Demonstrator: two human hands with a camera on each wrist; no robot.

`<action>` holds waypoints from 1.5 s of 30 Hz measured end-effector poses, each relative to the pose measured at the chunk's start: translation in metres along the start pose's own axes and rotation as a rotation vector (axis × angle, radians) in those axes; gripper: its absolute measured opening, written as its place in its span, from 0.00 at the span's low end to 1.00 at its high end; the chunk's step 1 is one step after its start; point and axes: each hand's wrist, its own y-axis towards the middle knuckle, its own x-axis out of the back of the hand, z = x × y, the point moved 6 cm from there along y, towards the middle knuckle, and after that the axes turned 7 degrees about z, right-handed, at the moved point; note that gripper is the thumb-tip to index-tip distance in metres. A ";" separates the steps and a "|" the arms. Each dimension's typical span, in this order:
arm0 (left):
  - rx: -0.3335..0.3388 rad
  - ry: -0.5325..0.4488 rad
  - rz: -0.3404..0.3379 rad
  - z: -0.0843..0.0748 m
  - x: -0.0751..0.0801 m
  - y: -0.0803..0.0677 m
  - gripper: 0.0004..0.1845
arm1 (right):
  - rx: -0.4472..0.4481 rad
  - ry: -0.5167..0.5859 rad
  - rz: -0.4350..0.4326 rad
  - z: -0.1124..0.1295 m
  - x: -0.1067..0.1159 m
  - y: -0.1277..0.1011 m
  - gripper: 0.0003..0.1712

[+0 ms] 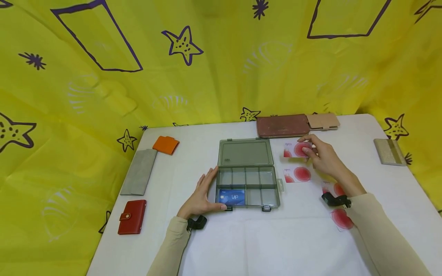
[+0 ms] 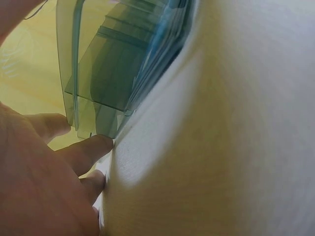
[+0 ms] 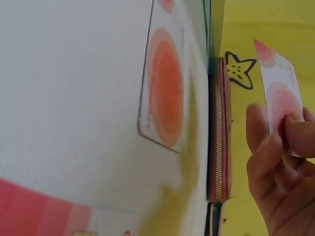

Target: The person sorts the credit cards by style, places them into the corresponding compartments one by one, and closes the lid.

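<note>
A white card with pink-red circles (image 1: 291, 149) is pinched between the thumb and fingers of my right hand (image 1: 322, 157). In the right wrist view this card (image 3: 275, 78) is raised above the table. A similar card (image 1: 297, 174) lies just below it, right of the box. My left hand (image 1: 202, 194) rests along the left side of an open, divided plastic box (image 1: 253, 168), its thumb by the front left corner. Straight fingertips (image 2: 101, 142) touch the box's edge in the left wrist view. A blue VIP card (image 1: 232, 197) lies in the front left compartment.
Two more pink-circled cards, one lower card (image 1: 341, 219) included, lie beneath my right forearm. A maroon zip wallet (image 1: 283, 126) and a tan wallet (image 1: 324, 121) line the back edge. Orange (image 1: 166, 145), grey (image 1: 139, 171) and red (image 1: 132, 217) holders lie left; a beige one (image 1: 386, 151) lies right.
</note>
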 end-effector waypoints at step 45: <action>-0.001 -0.005 0.008 -0.001 0.001 0.000 0.71 | 0.089 -0.109 0.093 0.030 -0.033 -0.039 0.40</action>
